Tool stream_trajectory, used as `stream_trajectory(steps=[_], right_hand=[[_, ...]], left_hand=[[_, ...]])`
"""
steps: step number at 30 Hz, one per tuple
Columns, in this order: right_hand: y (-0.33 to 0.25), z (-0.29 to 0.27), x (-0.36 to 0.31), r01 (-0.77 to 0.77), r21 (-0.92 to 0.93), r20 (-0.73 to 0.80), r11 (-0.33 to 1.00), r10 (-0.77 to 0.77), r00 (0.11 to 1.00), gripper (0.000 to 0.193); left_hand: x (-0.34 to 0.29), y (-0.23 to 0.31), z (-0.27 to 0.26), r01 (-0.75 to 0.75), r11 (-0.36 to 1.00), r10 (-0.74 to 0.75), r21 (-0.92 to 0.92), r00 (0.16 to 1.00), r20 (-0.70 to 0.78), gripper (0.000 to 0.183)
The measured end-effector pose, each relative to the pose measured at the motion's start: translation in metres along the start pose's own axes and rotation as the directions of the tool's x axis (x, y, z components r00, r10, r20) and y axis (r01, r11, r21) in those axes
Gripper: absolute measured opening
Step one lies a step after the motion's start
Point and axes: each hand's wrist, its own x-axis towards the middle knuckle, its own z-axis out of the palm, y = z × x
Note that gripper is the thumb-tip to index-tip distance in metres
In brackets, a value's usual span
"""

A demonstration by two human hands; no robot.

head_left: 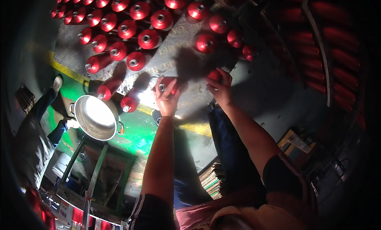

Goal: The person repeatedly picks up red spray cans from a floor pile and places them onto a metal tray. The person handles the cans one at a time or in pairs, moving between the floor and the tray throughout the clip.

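Observation:
Both my arms reach forward over a grey sheet (pixel 186 59) where red metal cylinders with silver necks stand, like fire extinguisher bodies without valves. My left hand (pixel 166 101) is closed around the top of one red cylinder (pixel 171 84), its neck showing between thumb and fingers. To the right, my right hand (pixel 223 87) grips another red cylinder (pixel 214 75), mostly covered by the fingers. Closest to my left hand on its left stands a red cylinder (pixel 129 104), with one more cylinder (pixel 107 90) behind it. Another cylinder (pixel 205 43) stands beyond my right hand.
Rows of red cylinders (pixel 127 29) fill the far left. A wide two-handled metal pan (pixel 95 125) sits left, above a dark metal frame (pixel 93 182). Another person's leg (pixel 47 99) is at far left. Racked red cylinders (pixel 341 59) lie behind bars at right.

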Motion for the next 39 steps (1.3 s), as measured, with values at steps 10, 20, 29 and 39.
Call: stream_trajectory(steps=[10, 20, 29, 39], right_hand=[[-0.007, -0.042, -0.018, -0.063, 0.072, 0.177, 0.995, 0.049, 0.983, 0.04], [0.093, -0.087, 0.08, -0.224, -0.098, -0.079, 0.97, 0.217, 0.973, 0.061], [0.134, -0.075, 0.105, -0.241, 0.054, -0.168, 0.969, 0.247, 0.954, 0.055], [0.035, -0.235, 0.098, -0.448, 0.319, 0.053, 0.835, 0.457, 0.888, 0.053]], left_hand=[[-0.032, 0.01, 0.024, 0.091, 0.977, -0.132, 0.195, 0.969, 0.209, 0.036], [0.082, 0.092, 0.094, -0.295, 0.953, 0.256, 0.075, 0.91, 0.326, 0.046], [0.129, 0.088, 0.135, -0.215, 0.977, 0.208, -0.013, 0.927, 0.312, 0.039], [0.064, 0.086, -0.12, 0.051, 0.886, -0.02, -0.46, 0.997, 0.072, 0.052]])
